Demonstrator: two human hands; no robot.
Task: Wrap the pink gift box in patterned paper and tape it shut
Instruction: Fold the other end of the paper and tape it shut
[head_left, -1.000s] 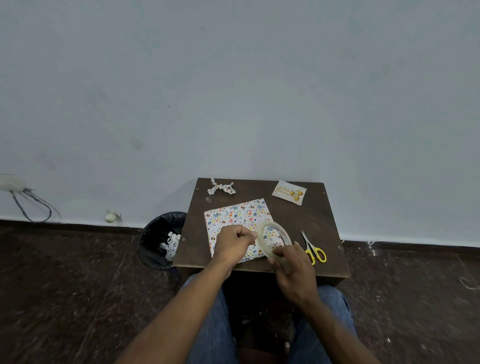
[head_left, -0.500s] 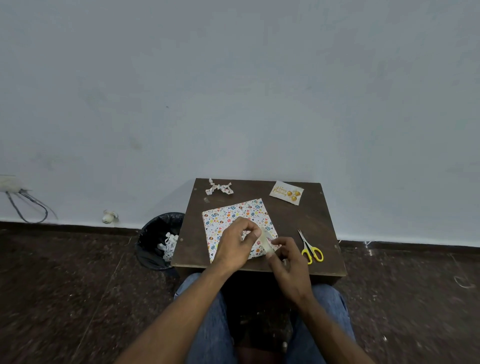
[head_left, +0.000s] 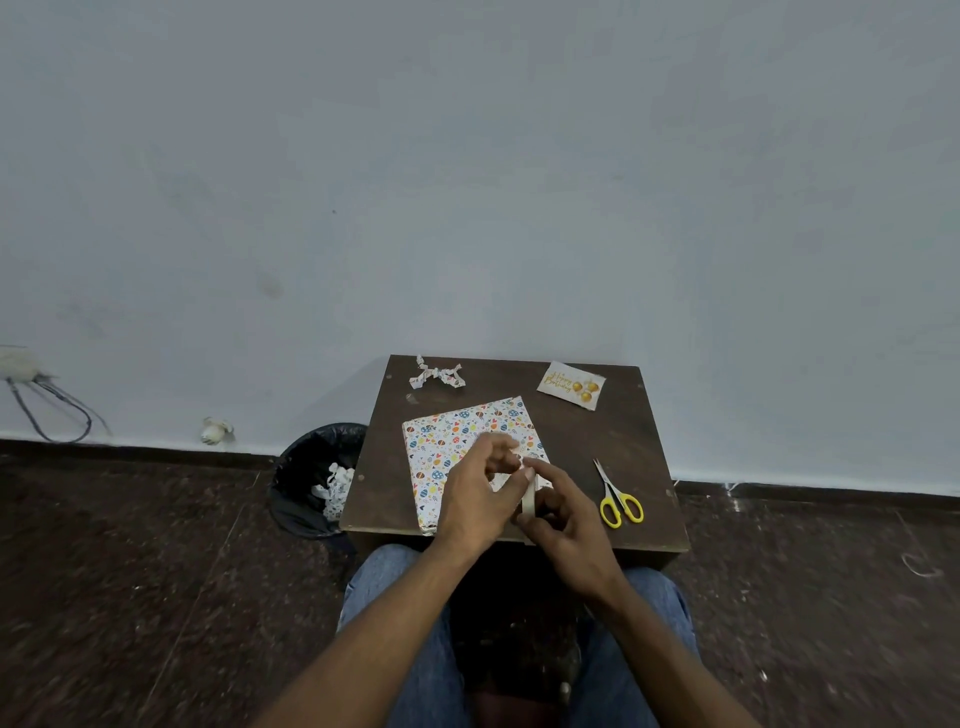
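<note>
Beyond my fingers and to their right, near the table's far edge, lies a small card (head_left: 571, 386). Its gold script reads "Happy Birthday". I can read nothing else.

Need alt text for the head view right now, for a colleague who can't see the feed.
Both hands work a roll of tape above the wrapped gift box on a small brown table: the right hand grips the roll, and the left hand picks at it. Yellow scissors, a birthday card and a paper scrap lie nearby.
</note>
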